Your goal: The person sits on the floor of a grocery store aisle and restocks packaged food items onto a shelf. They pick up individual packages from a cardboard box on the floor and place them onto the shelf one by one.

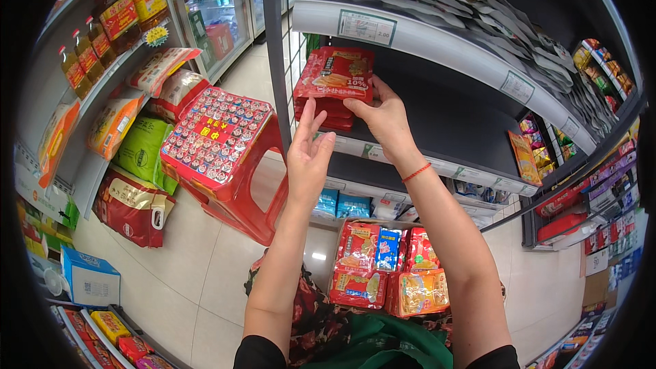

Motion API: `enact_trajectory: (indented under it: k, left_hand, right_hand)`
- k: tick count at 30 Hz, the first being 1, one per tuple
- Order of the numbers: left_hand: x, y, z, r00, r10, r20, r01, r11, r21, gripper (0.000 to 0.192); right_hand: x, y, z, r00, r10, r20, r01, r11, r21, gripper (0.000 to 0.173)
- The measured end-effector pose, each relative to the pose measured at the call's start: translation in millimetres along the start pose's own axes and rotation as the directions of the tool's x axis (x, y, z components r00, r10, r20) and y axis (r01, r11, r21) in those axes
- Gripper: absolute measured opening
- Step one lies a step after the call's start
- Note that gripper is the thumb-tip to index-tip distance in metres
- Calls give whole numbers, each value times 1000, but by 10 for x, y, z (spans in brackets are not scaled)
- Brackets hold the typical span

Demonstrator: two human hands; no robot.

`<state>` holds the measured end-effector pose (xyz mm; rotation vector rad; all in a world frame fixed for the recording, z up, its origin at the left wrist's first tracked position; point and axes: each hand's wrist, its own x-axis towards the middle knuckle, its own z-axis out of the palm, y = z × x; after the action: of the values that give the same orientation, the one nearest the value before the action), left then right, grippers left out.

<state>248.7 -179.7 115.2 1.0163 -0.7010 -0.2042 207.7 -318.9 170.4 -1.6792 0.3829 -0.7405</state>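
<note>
A stack of red plastic food packets (pixel 335 74) lies at the left end of a dark metal shelf. My right hand (pixel 382 107), with a red cord on its wrist, has thumb and fingers at the near right corner of the top packet. At the front edge of the stack is my left hand (pixel 310 148), fingers spread and palm turned inward, gripping nothing; whether its fingertips touch the packets is unclear. Below my arms, an open carton (pixel 344 223) holds red, blue and orange packets (pixel 423 292).
A red plastic stool (pixel 241 184) stands left of the shelf. Above the stack runs a shelf edge (pixel 435 56) with price tags, bearing grey packets. An orange packet (pixel 524 156) leans at the shelf's right end. Rice bags (pixel 138 148) and oil bottles (pixel 120 13) are at left.
</note>
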Motion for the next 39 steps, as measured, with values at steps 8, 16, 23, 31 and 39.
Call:
enact_trajectory:
  k: [8, 16, 23, 31, 39]
  left_hand:
    - [51, 12, 19, 999, -53, -6, 53, 997, -52, 67]
    - [52, -49, -23, 996, -90, 2, 89, 992, -91, 70]
    - [47, -32, -21, 995, -96, 16, 97, 991, -95, 72]
    - [-69, -100, -39, 996, -84, 23, 85, 994, -62, 73]
    - [-140, -128, -55, 988, -151, 29, 152, 987, -58, 73]
  right_hand:
    - [154, 212, 82, 985, -132, -113, 78, 917, -391, 69]
    - [141, 116, 149, 974, -173, -149, 70, 848, -526, 73]
    - [93, 84, 158, 976, -140, -165, 37, 859, -510, 76]
    - [105, 177, 137, 986, 45, -158, -66, 990, -126, 86]
    - [91, 178, 148, 972, 224, 69, -232, 961, 150, 68]
